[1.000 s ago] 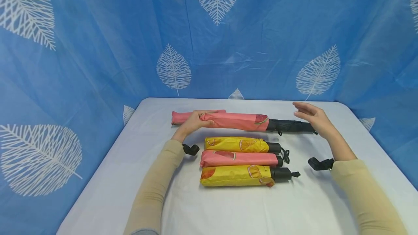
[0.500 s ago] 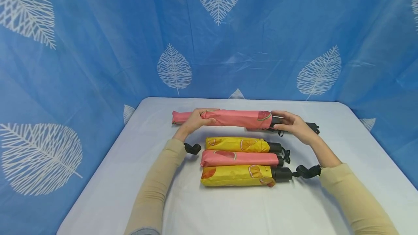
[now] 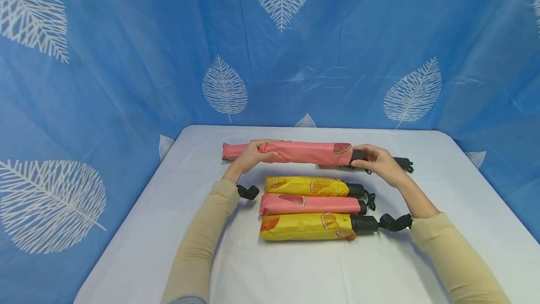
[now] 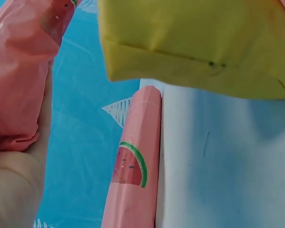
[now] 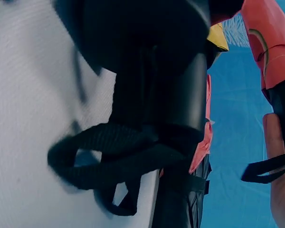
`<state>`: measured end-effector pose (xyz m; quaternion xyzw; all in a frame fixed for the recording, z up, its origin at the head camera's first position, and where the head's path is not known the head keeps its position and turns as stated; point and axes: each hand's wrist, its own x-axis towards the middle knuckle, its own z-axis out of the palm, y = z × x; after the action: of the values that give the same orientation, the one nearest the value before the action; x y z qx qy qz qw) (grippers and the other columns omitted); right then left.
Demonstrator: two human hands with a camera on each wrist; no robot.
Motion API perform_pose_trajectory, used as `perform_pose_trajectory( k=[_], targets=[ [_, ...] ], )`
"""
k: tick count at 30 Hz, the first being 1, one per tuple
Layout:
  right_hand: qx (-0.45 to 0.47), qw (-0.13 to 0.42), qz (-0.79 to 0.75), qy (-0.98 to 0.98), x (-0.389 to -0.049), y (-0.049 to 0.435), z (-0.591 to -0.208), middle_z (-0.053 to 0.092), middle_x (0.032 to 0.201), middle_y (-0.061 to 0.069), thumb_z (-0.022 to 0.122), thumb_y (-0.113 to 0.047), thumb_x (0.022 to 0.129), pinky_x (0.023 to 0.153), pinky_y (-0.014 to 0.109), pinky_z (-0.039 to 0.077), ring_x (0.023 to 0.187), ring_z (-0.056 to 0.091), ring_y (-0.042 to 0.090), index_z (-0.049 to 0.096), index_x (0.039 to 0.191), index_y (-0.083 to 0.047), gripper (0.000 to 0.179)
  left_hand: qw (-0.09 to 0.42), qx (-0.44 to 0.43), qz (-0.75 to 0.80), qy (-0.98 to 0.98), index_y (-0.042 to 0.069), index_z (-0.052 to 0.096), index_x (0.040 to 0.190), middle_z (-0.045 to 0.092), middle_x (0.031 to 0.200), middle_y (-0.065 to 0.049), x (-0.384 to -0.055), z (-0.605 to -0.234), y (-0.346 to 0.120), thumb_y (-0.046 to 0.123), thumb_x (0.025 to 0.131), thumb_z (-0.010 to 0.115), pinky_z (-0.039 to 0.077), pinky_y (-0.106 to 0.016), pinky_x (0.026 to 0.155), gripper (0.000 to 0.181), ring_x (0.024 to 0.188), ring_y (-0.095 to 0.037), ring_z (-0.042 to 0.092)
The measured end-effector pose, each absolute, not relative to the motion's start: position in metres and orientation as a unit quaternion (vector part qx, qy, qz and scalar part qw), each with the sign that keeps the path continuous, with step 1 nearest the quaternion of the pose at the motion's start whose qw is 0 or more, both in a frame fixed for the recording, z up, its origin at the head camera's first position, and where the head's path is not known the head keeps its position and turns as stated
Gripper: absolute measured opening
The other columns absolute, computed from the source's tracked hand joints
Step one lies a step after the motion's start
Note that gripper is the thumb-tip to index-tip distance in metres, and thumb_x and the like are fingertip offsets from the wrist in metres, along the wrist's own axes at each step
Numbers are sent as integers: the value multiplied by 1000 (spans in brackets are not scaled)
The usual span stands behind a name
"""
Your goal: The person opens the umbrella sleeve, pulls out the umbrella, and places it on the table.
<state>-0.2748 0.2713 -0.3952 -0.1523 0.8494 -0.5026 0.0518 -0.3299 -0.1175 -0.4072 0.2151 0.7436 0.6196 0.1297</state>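
My left hand (image 3: 251, 156) grips the left end of a folded pink umbrella (image 3: 308, 154) with a watermelon print. The fingers of my right hand (image 3: 381, 163) hold its black handle (image 3: 357, 155) at the right end. In the right wrist view, a black strap (image 5: 266, 170) hangs from this handle beside the right hand (image 5: 281, 194). The held umbrella overlaps another long pink one (image 3: 233, 152) at the back of the table, whose middle is hidden. A black length (image 3: 403, 164) shows past the right hand.
Nearer the front, a yellow umbrella (image 3: 303, 186), a pink one (image 3: 320, 204) and another yellow one (image 3: 299, 227) lie in parallel, handles to the right. Behind the white table (image 3: 329, 271) hangs a blue leaf-patterned cloth (image 3: 329, 74).
My right hand has come in from the right and taken hold of the black handle. The pink umbrella's right end has risen slightly. My left hand keeps its grip.
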Motion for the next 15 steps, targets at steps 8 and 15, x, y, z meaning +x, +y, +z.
perform_pose_trajectory(
  k=[8, 15],
  targets=[
    [-119, 51, -614, 779, -273, 270, -390, 57, 114, 2, 61, -20, 94, 71, 24, 49, 96, 58, 13, 51, 130, -10, 39, 133, 230, 629, 730, 6, 64, 104, 57, 81, -7, -327, -401, -115, 28, 87, 70, 46, -36, 76, 28, 80, -20, 54],
    [-110, 49, -779, 616, -272, 273, -386, 63, 104, 0, 53, -1, 95, 79, 23, 50, 86, 65, 13, 56, 120, -11, 26, 160, 265, 693, 651, 8, 60, 126, 43, 70, -2, -325, -393, -111, 7, 95, 56, 47, -33, 81, 31, 91, -17, 57]
  ],
)
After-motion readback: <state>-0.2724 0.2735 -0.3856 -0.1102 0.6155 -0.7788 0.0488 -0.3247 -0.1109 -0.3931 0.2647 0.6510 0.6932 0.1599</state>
